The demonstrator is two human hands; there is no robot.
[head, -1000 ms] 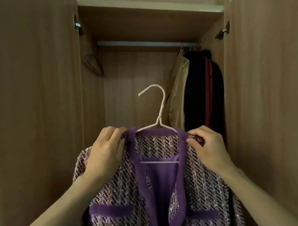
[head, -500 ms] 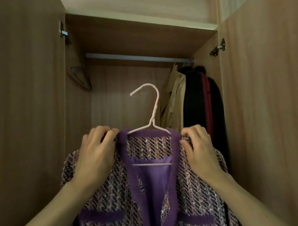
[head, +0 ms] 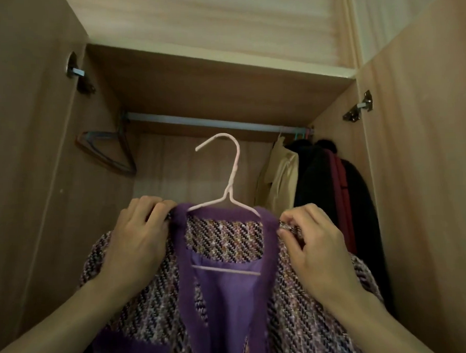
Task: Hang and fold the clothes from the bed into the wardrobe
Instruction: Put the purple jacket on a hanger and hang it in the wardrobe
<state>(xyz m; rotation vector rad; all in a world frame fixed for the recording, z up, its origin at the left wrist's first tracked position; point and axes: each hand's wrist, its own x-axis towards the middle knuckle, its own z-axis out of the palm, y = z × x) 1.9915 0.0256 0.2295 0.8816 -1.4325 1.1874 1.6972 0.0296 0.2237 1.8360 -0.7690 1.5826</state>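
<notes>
A purple-trimmed tweed jacket (head: 229, 238) hangs on a white wire hanger (head: 233, 173) in front of the open wardrobe. My left hand (head: 138, 241) grips the jacket's left shoulder and my right hand (head: 315, 242) pinches its right shoulder, both fingers curled over the fabric. The hanger's hook points up and left, a little below the metal rail (head: 210, 121) and apart from it.
Several empty hangers (head: 108, 152) hang at the rail's left end. A beige coat (head: 280, 182) and dark coats (head: 331, 188) hang at the right end. Open wardrobe doors (head: 25, 158) flank both sides, with hinges (head: 358, 109) showing. The rail's middle stretch is bare.
The view has tilted upward, so the rail and top shelf now sit lower in the frame. The jacket on its hanger stays held by both hands, its hook nearer the rail.
</notes>
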